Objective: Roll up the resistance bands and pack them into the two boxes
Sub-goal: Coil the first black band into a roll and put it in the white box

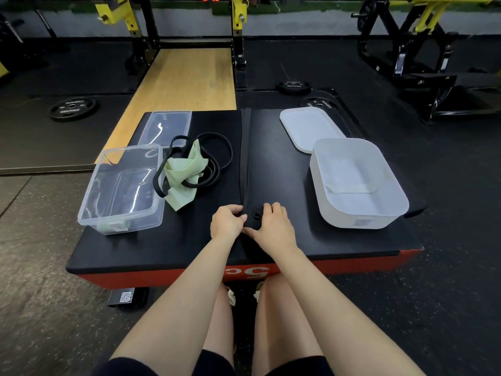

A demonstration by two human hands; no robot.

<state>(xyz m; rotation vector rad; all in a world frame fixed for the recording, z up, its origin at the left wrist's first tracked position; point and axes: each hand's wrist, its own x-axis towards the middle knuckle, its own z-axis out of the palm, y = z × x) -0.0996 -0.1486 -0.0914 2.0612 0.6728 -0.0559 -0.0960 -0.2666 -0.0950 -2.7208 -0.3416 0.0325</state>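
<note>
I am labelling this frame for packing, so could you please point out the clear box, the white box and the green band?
clear box point(89, 213): head view, on its near left rim.
white box point(360, 221): head view, on its near outer wall.
green band point(187, 169): head view, on the middle of its crumpled fabric.

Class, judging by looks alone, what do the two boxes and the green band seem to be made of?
Clear box: seems hard, glossy transparent plastic; the platform shows through and its walls carry bright glints.
White box: looks like frosted, matte, translucent plastic; milky walls, no sharp reflections.
Green band: probably thin matte latex or rubber sheet; it lies crumpled in soft folds.
</note>
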